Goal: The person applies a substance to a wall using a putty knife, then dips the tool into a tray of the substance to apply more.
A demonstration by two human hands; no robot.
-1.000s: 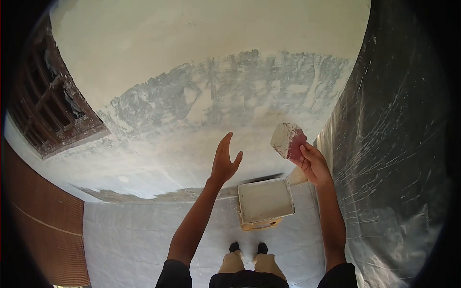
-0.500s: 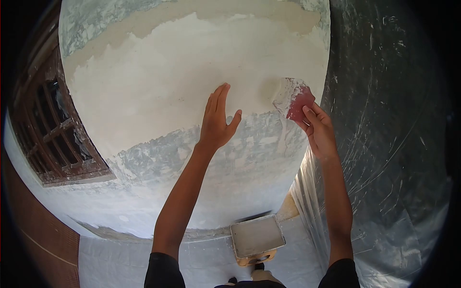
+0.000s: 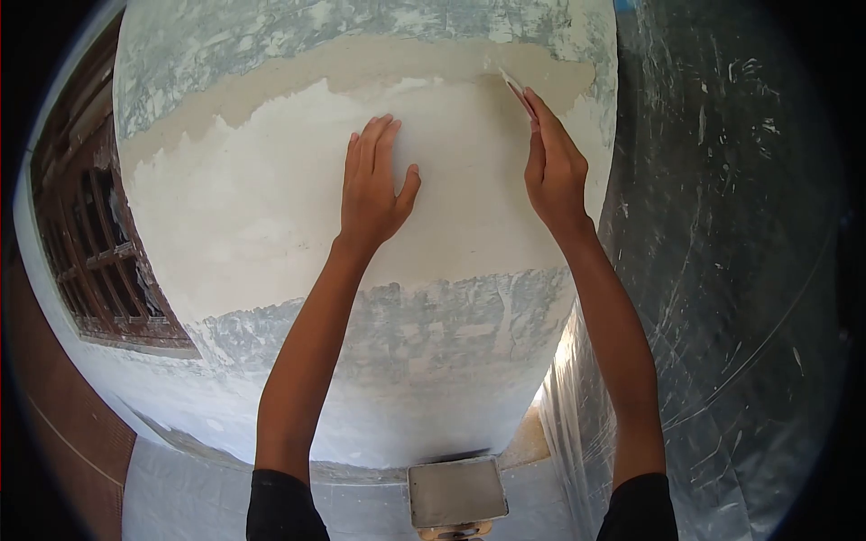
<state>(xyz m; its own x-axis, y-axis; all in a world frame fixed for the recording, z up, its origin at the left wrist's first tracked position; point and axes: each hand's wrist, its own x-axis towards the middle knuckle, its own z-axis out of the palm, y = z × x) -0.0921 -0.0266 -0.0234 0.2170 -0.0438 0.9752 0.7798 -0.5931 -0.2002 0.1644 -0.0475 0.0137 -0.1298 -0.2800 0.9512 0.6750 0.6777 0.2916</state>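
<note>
Curving along the lower left edge of the frame, a brown panel stands near a pale grey floor covering. Above it, at the left, a dark brown window frame with crossed bars is set in a wall that fills the middle of the frame. Across the top the wall is mottled grey, then comes a beige band, then a broad smooth cream area, with another patchy grey stretch lower down. Left of centre, the person's left hand is spread before the cream area, fingers pointing up, thumb apart, holding nothing; whether it touches the surface cannot be told. At the bottom, just right of centre, a rectangular tray of pale paste sits on a yellowish base. In the upper part of the frame, right of centre, a reddish scraper appears almost edge-on, its paste-smeared end at the beige band; firm contact is hard to judge. The right hand grips it between straightened fingers and thumb. Down the right side hangs a dark, splattered plastic sheet.
</note>
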